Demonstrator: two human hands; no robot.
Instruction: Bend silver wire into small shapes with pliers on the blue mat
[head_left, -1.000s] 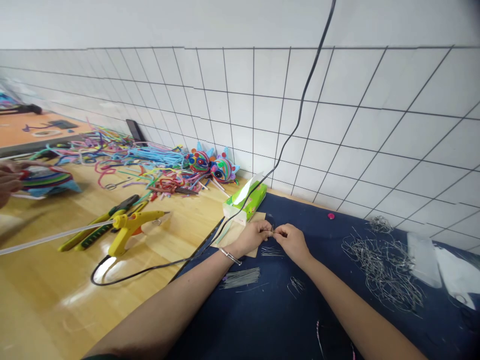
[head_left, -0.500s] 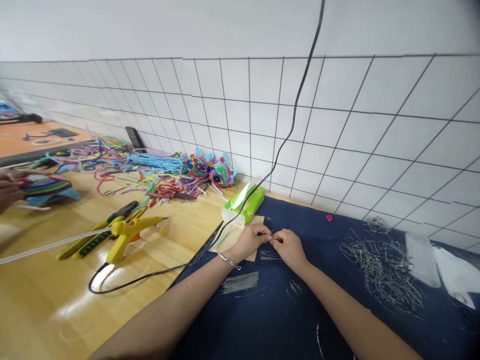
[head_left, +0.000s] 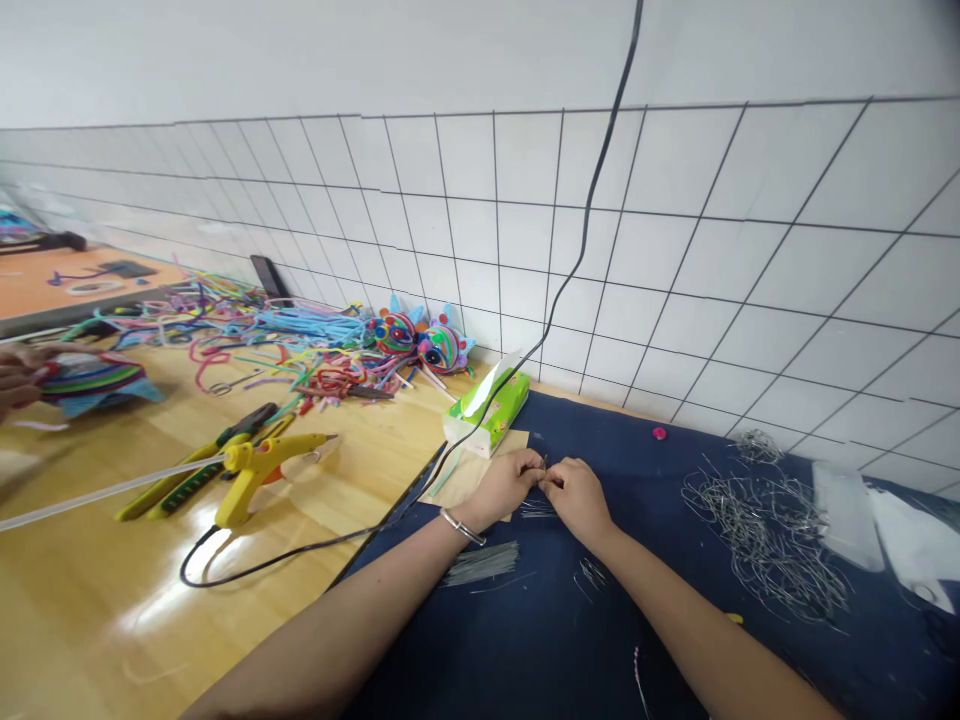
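Grey wires are lying near left hand and right hand; both grips are pinching a tiny, indistinct item.

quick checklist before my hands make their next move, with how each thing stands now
Left hand and right hand close together: ok
Small item between them identifiable: cannot tell, too tiny
Straight wire bundle laid together on the dark mat: ok
Black cord clear of both hands: ok, passes the tissue pack
Loose wires untangled: not ok, heaped at right
Glue gun apart from both hands: ok
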